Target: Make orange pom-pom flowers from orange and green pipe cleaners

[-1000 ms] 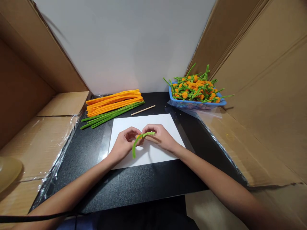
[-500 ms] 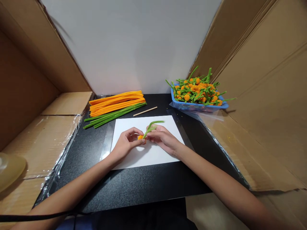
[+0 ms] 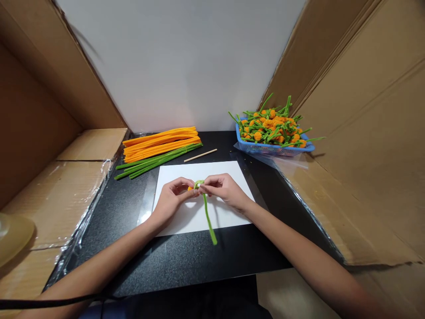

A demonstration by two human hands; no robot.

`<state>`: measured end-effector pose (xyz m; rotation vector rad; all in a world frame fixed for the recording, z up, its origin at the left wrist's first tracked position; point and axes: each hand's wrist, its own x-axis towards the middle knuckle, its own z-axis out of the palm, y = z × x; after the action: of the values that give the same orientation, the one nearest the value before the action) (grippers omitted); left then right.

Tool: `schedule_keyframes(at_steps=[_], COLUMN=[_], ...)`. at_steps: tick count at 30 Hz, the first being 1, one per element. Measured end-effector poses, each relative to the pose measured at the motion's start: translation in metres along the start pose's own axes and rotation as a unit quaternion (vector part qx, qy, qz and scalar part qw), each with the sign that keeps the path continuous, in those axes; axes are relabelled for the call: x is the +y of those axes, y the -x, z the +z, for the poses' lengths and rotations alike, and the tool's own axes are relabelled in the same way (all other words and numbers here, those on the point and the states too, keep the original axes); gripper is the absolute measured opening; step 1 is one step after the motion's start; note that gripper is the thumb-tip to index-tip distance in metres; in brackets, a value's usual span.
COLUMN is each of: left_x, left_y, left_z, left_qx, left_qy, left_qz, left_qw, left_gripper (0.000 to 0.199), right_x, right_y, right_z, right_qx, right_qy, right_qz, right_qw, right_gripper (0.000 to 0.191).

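Observation:
My left hand (image 3: pixel 172 195) is closed on a small orange pipe-cleaner ball (image 3: pixel 190 188), mostly covered by the fingers. Joined to it is a green pipe cleaner (image 3: pixel 208 217), which bends in a small loop between my hands. Its long free end hangs down toward me, past the front edge of the white sheet (image 3: pixel 186 221). Thumb and fingers of my right hand (image 3: pixel 224 188) pinch the green pipe cleaner beside the loop. Both hands are just above the sheet, fingertips nearly meeting.
Orange pipe cleaners (image 3: pixel 159 141) and green pipe cleaners (image 3: pixel 156 161) lie in bundles at the back left, beside a thin wooden stick (image 3: pixel 200 155). A blue basket (image 3: pixel 275 148) heaped with orange-and-green pieces stands back right. Cardboard walls (image 3: pixel 358 133) flank the black table (image 3: pixel 199 261).
The green pipe cleaner pointed up and right before; now it curls in a loop, with its long end hanging toward me. My right hand has turned and pinches it near the ball.

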<state>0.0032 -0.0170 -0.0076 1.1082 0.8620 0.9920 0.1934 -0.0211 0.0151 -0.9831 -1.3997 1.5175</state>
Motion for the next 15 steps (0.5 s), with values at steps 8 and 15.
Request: schedule_keyframes(at_steps=[8,15], left_x=[0.004,0.012], left_y=[0.0,-0.003], left_z=[0.0,-0.006], left_qx=[-0.02,-0.053], left_qy=[0.01,-0.139], left_qz=[-0.033,-0.042], left_qw=[0.999,0.988], left_gripper=[0.026,0.031], right_x=[0.005,0.002], right_y=[0.0,0.001], right_z=[0.0,-0.004], right_qx=[0.042,0.046], right_qy=[-0.067,-0.04], right_qz=[0.071,0.08], right_qw=[0.994,0.995], right_gripper=[0.031,0.027])
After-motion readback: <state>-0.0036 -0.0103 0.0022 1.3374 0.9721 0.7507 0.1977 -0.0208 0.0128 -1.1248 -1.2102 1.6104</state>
